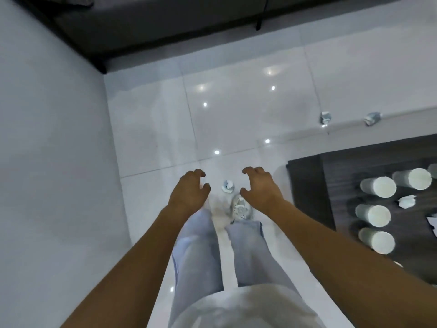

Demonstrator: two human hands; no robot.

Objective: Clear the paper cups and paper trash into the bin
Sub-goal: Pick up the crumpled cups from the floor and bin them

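Legs in pale jeans fill the near centre of the head view, with a light shoe stepping forward on the glossy white floor. Both bare arms reach ahead over them: the left hand at about 11 o'clock of the shoe and the right hand at about 1 o'clock, each with fingers loosely curled and grasping nothing, palms facing each other and well apart. Between the two hands, on the floor just past the shoe's toe, lies a crumpled paper wad. At 3 o'clock stands a dark wood tabletop, carrying four upright paper cups: the nearest cup, the second cup just beyond it, the third cup and the fourth cup farther on. A torn paper scrap lies on the tabletop beside the second cup. Farther out, at 1 to 2 o'clock on the floor, two more crumpled pieces rest apart: one crushed piece and another crushed piece. A dark sofa base crosses at 12 o'clock.
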